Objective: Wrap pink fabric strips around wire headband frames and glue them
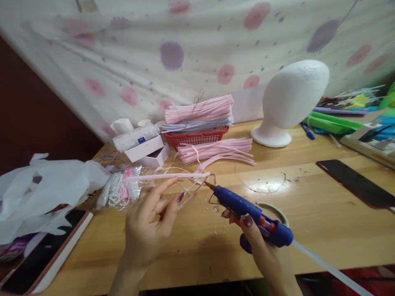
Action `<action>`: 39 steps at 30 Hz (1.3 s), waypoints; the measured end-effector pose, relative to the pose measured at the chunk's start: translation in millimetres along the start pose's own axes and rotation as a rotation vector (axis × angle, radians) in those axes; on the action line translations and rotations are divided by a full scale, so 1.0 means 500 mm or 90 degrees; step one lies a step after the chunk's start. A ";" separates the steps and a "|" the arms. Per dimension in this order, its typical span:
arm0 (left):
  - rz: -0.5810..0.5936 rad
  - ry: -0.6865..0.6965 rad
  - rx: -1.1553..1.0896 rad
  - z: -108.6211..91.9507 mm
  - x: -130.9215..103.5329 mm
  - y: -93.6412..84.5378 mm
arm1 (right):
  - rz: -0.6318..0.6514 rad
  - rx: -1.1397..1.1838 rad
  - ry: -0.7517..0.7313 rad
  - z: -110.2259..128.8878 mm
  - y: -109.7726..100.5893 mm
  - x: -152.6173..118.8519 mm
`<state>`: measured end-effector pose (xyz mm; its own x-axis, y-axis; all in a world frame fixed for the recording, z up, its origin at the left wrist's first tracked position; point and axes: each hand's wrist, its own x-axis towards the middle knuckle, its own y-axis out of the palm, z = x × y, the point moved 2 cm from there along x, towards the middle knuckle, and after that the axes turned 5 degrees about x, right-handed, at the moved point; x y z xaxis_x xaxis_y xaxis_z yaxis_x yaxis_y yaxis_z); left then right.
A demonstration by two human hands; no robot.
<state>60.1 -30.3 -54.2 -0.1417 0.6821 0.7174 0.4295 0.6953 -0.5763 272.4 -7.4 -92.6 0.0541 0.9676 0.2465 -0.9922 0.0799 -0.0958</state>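
Left hand (143, 230): fingers half-curling by pink stem (163, 176), grip unclear | right hand (271, 259): fingers closing round glue gun (237, 202) | slipping nozzle (210, 186) possibly burning skin

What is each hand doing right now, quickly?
Left hand: fingers curled, holding a pink pipe cleaner.
Right hand: closed around a blue hot glue gun.

"What stands upright?"
"A white foam head (293, 94), on a wooden desk (336, 234) before a spotted curtain (200, 49)."
"And at the sides?"
"A dark phone (358, 183), right (a blue pen (307, 131) lies by the foam head's base); a white plastic bag (52, 179), left."
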 end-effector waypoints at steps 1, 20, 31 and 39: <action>0.005 0.018 0.000 -0.004 0.002 0.001 | 0.002 -0.008 -0.001 0.002 0.000 0.002; 0.021 0.077 0.041 -0.026 0.009 0.008 | -0.022 0.001 0.000 -0.010 -0.007 0.021; 0.036 0.045 0.047 -0.020 0.007 0.008 | -0.020 0.015 0.010 -0.012 -0.006 0.024; 0.039 0.056 0.023 -0.025 0.011 0.007 | -0.032 -0.034 0.017 -0.030 -0.010 0.009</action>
<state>72.0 -26.8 -47.3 -0.0368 0.7025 0.7107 0.4024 0.6614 -0.6329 279.3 0.2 -105.3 0.1067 0.9681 0.2266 -0.9809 0.1398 -0.1351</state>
